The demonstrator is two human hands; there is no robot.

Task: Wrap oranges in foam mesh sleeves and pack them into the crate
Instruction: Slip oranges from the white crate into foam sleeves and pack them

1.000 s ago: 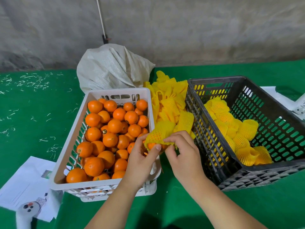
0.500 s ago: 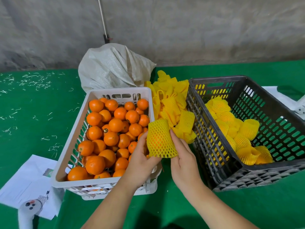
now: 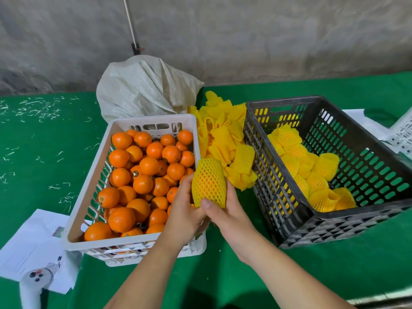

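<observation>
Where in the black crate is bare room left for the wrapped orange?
The black crate is bare along its right side and far right corner; wrapped oranges crowd its left side and near middle. The white crate is full, and loose sleeves fill the gap between crates.

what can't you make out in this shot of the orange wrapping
Head view only:
- Orange inside the held foam sleeve: mostly covered by mesh and both hands.
- Lower layers in the white crate: buried under top oranges.
- Black crate floor: hidden by wrapped oranges.
- Paper print: too small.
</observation>
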